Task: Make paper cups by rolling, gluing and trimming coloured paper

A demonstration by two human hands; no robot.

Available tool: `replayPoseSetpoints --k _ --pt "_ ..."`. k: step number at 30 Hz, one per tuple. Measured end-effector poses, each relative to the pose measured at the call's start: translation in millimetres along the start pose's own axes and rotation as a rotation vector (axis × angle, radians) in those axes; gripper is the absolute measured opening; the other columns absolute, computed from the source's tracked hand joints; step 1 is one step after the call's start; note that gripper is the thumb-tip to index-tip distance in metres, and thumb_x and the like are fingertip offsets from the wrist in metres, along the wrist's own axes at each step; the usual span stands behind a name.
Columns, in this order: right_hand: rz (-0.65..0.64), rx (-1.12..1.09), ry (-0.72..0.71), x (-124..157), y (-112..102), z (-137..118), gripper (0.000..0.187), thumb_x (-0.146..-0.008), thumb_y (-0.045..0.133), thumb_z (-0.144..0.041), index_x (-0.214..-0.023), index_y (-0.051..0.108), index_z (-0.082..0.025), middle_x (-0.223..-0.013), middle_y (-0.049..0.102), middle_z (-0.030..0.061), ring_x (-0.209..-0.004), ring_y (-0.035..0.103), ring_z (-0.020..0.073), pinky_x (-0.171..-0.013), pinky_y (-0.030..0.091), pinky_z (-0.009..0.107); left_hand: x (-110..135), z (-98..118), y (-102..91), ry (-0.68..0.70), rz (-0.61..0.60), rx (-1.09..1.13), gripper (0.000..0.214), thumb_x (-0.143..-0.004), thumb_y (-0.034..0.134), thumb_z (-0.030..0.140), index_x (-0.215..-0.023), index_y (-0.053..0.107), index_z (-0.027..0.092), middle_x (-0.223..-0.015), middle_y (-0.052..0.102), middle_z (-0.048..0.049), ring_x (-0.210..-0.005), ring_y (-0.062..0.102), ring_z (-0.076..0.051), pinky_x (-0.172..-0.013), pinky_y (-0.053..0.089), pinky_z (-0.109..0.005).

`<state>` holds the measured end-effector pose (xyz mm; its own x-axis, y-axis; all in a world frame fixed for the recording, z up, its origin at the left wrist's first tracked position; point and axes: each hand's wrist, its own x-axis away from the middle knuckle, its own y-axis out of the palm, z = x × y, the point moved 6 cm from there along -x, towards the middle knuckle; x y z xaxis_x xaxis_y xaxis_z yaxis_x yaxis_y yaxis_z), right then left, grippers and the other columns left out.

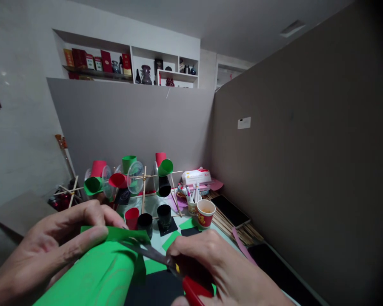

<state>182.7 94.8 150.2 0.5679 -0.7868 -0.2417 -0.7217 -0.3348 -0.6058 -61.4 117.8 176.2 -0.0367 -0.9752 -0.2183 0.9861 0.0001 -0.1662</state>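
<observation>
My left hand point(73, 238) pinches the upper edge of a large sheet of green paper point(95, 272), which curls down toward me. Faint curved lines show on its surface. My right hand point(217, 263) grips a pair of scissors point(155, 254) with red handles, their blades pointing left. The blades meet the green paper near its top edge, just right of my left fingers. Below the scissors lie a sheet of black paper point(159, 287) and several green pieces point(170, 241). My right thumb and the lower handle are partly cut off by the frame.
Behind my hands stands a stick frame point(144, 187) bearing clear discs and red, green and black paper tubes. Loose red point(132, 217) and black cups point(164, 216) sit before it. Right are a paper cup point(206, 212), pens point(194, 193), sticks point(221, 227), a phone point(231, 211) and a grey partition point(290, 170).
</observation>
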Motion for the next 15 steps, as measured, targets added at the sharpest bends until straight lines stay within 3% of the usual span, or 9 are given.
replayPoseSetpoints --k 7,15 --pt "-0.024 -0.006 -0.104 -7 1 -8 0.024 -0.083 0.08 -0.038 -0.085 0.062 -0.022 -0.068 0.045 -0.0071 -0.062 0.038 0.0097 -0.055 0.03 0.022 -6 -3 10.4 0.018 -0.085 -0.039 0.042 -0.064 0.082 0.068 -0.056 0.068 0.029 -0.075 0.071 0.0011 -0.061 0.062 -0.017 -0.057 0.053 -0.024" --pt "-0.04 0.028 -0.195 -9 -1 -12 0.014 -0.089 0.074 -0.029 -0.088 0.064 -0.019 -0.067 0.046 -0.008 -0.058 0.041 0.0065 -0.053 0.032 0.018 -13 -21 10.0 0.006 -0.227 -0.02 0.033 -0.08 0.072 0.06 -0.066 0.065 0.03 -0.08 0.067 0.0008 -0.069 0.06 -0.02 -0.062 0.05 -0.027"
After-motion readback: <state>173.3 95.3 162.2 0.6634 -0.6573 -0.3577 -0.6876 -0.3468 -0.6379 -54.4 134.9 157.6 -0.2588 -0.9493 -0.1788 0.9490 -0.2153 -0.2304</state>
